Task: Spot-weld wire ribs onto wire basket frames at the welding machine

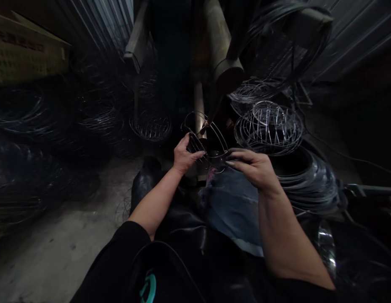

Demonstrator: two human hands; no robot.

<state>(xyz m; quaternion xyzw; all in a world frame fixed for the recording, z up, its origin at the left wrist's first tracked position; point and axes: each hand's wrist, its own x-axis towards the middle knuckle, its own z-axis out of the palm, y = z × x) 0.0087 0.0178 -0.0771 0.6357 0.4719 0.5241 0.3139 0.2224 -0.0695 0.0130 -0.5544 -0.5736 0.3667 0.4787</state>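
Between my two hands is a round wire frame (219, 135), made of thin metal rings and crossing wires. My left hand (185, 156) grips its left side, thumb stretched along the wires and fingers curled behind. On the right, my right hand (250, 164) pinches the rim between thumb and fingers, which look dark at the tips. The frame is tilted and surrounds the lower end of a metal machine rod (199, 110). A pointed copper-coloured tip (205, 125) meets the wire near its top. Dim light hides the finer joints.
A thick machine cylinder (222, 46) hangs ahead. Finished-looking wire baskets (269, 126) sit on a large wire coil (312, 181) at right. More wire pieces (101, 120) are heaped at left, below a yellow crate (28, 52). A blue cloth (231, 206) covers my lap.
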